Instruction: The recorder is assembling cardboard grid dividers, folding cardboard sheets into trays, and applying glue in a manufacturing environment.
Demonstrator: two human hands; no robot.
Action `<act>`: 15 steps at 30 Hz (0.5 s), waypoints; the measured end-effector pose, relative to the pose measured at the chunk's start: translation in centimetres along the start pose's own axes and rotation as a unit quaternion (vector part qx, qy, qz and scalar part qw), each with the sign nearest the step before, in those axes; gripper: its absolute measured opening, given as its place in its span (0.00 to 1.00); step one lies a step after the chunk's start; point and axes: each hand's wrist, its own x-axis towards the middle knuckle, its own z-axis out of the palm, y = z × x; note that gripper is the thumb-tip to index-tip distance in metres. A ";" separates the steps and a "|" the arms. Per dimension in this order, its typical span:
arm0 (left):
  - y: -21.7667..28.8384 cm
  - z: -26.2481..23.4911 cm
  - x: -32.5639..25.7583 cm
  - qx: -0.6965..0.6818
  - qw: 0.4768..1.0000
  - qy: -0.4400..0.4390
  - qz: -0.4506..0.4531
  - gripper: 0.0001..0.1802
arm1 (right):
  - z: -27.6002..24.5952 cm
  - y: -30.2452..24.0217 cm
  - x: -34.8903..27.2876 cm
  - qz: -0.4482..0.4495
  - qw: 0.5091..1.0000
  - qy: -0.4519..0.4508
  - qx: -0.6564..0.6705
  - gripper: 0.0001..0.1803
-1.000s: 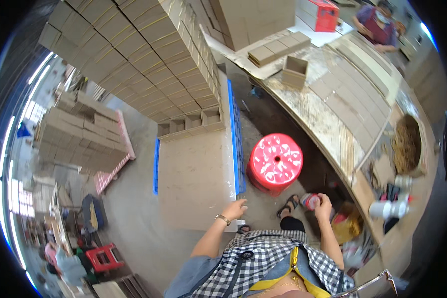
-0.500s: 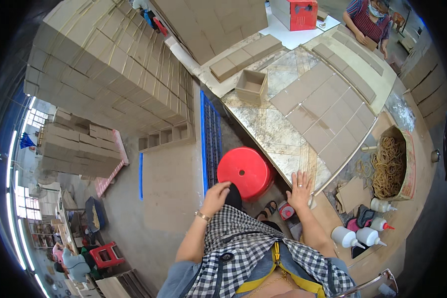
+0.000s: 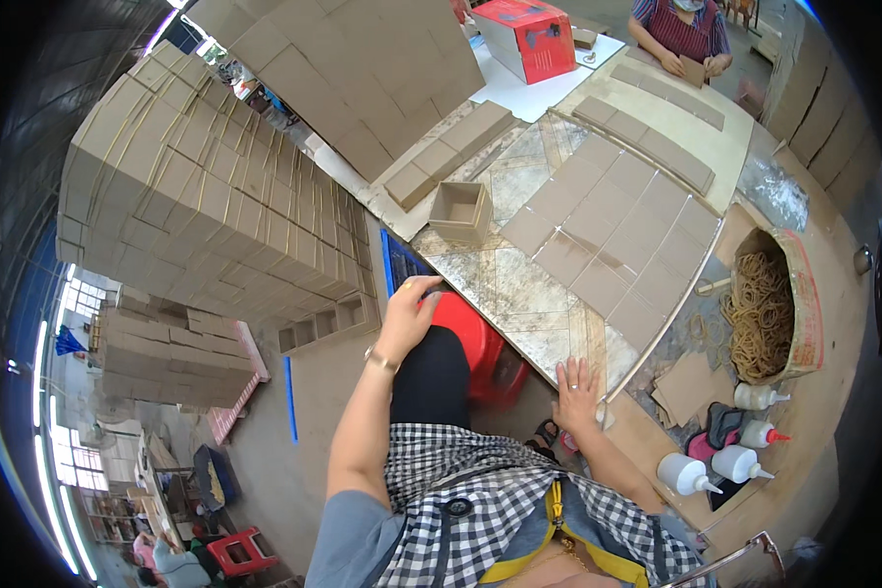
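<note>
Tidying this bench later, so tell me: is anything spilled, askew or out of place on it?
Loose rubber bands lie scattered on the table beside the round basket that holds the rest. A few cardboard pieces sit askew below them, unlike the neat cardboard rows. One open box stands alone.

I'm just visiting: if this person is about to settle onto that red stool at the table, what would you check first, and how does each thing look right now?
1. Left hand on the red stool: ok, it rests at the stool's far edge.
2. Right hand braced on the table: ok, flat, fingers spread at the table edge.
3. Stool seat free: partly hidden by the person's leg, cannot tell.
4. Stool feet flat on the floor: cannot tell, hidden.
5. Glue bottles away from the right hand: ok, apart.
6. Open cardboard box within reach: cannot tell.
</note>
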 end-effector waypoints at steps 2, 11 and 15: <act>-3.4 2.7 0.8 0.018 0.997 -0.019 -0.066 0.12 | 0.2 0.2 0.2 0.003 1.000 -0.015 -0.005 0.49; -15.3 11.3 -6.6 -0.129 0.889 -0.089 -0.429 0.15 | 1.0 0.7 -0.1 0.006 0.999 -0.027 -0.020 0.50; -14.3 5.9 -8.1 -0.129 0.909 0.052 -0.394 0.13 | 0.4 0.4 0.1 0.010 0.999 -0.033 -0.011 0.51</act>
